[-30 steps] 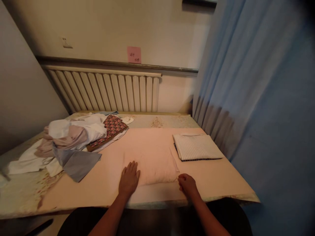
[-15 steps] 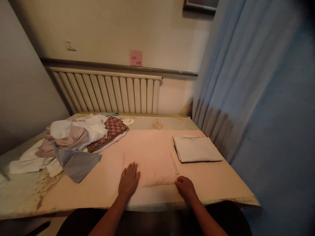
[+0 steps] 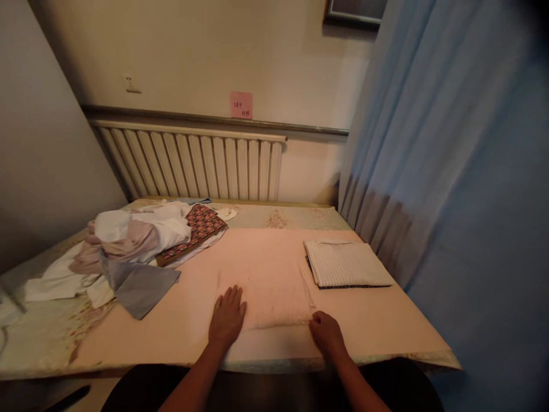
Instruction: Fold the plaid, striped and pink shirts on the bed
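Observation:
A thin pale pink folded cloth point(image 3: 274, 294) lies flat in front of me, close in colour to the pink sheet point(image 3: 141, 337) under it. My left hand point(image 3: 228, 315) rests palm down on the cloth's left part, fingers stretched out. At the cloth's near right corner, my right hand point(image 3: 326, 332) is closed, its fingertips pinching the edge. A folded striped cloth point(image 3: 347, 266), cream on top with a dark layer beneath, lies to the right, beyond my right hand.
A heap of white and mauve cloths point(image 3: 128, 234) lies at the left, with a grey cloth point(image 3: 143, 286) and a red patterned cloth point(image 3: 199, 229) beside it. A radiator point(image 3: 197, 163) stands behind the table. A blue curtain point(image 3: 429, 160) hangs along the right side.
The view has shifted slightly, so everything sits a little further right. Both hands keep nearly the same places on the pink cloth, whose near right corner lies a bit flatter.

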`<state>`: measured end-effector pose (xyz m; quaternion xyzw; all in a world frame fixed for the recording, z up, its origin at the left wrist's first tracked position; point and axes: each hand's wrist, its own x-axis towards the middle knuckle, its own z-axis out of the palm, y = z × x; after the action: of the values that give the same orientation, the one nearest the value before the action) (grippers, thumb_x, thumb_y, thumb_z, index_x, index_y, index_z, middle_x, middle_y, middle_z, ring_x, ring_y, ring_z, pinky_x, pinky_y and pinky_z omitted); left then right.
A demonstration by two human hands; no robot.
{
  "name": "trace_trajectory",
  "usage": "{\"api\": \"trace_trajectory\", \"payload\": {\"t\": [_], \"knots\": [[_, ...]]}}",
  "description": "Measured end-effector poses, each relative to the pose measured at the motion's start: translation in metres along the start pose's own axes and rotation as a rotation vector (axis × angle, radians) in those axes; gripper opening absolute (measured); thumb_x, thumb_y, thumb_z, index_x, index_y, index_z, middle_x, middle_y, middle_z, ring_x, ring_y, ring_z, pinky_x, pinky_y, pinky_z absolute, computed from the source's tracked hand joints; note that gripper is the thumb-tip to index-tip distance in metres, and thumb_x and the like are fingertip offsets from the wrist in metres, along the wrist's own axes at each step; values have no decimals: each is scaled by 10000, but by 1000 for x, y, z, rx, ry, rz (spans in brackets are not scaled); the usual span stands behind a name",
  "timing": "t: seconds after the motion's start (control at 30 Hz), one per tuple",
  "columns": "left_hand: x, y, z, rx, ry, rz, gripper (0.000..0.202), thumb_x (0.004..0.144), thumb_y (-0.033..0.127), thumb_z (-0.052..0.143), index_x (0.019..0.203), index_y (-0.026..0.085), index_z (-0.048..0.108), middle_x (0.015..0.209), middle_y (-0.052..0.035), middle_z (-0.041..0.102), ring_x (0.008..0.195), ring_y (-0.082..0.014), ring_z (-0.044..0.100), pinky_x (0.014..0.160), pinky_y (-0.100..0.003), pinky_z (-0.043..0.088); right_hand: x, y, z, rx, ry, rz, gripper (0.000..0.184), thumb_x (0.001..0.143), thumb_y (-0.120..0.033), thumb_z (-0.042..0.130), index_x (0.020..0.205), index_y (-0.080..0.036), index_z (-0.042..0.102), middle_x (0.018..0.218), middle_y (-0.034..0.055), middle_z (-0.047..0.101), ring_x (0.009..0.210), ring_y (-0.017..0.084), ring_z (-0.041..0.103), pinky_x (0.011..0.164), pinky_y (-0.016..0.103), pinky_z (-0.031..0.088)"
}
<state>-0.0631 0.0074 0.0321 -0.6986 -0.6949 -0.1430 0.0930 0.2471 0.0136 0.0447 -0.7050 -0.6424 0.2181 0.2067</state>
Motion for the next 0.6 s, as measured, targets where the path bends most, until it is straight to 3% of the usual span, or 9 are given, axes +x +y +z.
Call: {"api": "trace_trajectory", "payload": {"t": [0.6], "knots": [[-1, -1, 1, -19, 28, 1, 490, 949, 358, 318, 1367, 166, 488, 1445, -92, 478, 1368, -247, 384, 1117, -454, 289, -3, 3, 4, -17, 26, -13, 165, 746, -170, 457, 599, -203, 524, 588, -5, 573, 571, 127, 456, 549, 252, 215]]}}
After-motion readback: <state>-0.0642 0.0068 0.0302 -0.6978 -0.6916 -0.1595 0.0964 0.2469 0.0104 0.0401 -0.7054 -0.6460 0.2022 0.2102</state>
